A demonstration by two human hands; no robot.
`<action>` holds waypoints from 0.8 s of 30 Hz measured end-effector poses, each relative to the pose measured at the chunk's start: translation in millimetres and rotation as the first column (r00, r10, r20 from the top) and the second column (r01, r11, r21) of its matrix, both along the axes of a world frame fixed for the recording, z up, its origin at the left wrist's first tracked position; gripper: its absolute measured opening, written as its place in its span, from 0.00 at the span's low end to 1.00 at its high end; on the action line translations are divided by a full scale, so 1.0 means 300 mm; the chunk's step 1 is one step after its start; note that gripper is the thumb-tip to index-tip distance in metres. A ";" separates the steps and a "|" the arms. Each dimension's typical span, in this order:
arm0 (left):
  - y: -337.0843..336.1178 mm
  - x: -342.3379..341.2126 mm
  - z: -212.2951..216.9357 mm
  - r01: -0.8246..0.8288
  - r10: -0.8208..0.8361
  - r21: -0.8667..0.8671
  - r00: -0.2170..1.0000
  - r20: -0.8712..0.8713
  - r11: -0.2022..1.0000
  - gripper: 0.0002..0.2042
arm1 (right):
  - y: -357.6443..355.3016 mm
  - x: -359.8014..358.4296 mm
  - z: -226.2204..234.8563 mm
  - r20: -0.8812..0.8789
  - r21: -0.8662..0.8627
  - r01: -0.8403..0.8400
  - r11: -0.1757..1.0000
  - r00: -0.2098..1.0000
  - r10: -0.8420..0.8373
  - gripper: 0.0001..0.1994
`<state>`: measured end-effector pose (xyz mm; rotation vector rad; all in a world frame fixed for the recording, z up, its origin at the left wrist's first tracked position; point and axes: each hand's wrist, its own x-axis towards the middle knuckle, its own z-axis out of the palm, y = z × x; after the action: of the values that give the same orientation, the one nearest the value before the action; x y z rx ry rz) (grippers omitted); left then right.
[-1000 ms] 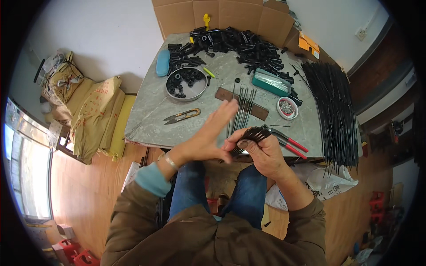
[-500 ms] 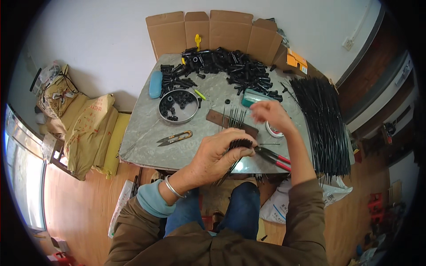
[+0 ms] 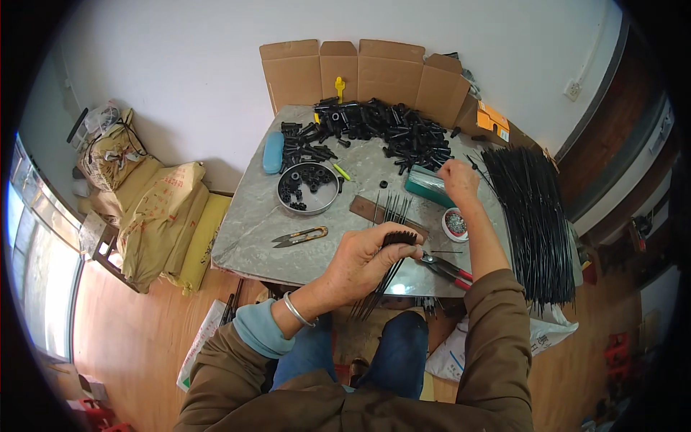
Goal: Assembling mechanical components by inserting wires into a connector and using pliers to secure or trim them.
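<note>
gripping a bundle of thin black rods (image 3: 385,270) low in the frame's centre, left hand (image 3: 363,263) has its fingers closed round it at the tabletop's (image 3: 252,241) near edge. red-handled pliers (image 3: 448,268) lie just right of it. mid-frame: yellow snips (image 3: 299,235), round tin of black parts (image 3: 308,187). right hand (image 3: 458,180) reaches over the green box (image 3: 430,185), right of centre; whether its fingers hold anything cannot be told. farther: heap of black tubes (image 3: 385,129), cardboard box (image 3: 360,68).
</note>
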<state>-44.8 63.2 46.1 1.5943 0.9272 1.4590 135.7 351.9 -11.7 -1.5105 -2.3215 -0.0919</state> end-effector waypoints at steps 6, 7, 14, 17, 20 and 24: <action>0.003 0.009 -0.013 -0.009 0.009 0.015 1.000 0.013 1.000 0.09 | -0.383 -0.010 0.274 -0.832 -0.125 -0.432 0.893 0.537 0.143 0.06; -0.003 0.001 -0.014 -0.021 0.020 0.015 1.000 0.008 1.000 0.09 | -0.472 -0.013 0.298 -0.843 -0.118 -0.531 0.839 0.501 0.198 0.06; 0.015 0.016 -0.030 -0.040 0.040 0.016 0.999 0.020 0.999 0.09 | -0.781 0.010 0.350 -0.572 0.158 -0.619 0.769 0.577 0.582 0.03; 0.010 0.022 -0.024 -0.051 0.050 0.046 0.998 0.036 0.998 0.09 | -0.789 0.008 0.357 -0.591 0.162 -0.602 0.782 0.575 0.565 0.03; 0.007 0.024 -0.020 -0.051 0.049 0.047 0.998 0.037 0.998 0.09 | -0.787 0.009 0.357 -0.580 0.181 -0.608 0.773 0.569 0.583 0.03; 0.003 0.017 -0.012 -0.025 0.025 -0.006 1.000 -0.016 1.000 0.08 | -0.781 0.010 0.352 -0.546 0.212 -0.599 0.772 0.583 0.602 0.04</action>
<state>-39.6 64.1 42.6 1.5970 0.9632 1.4615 138.6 117.7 94.0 -0.5203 -2.1373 0.4888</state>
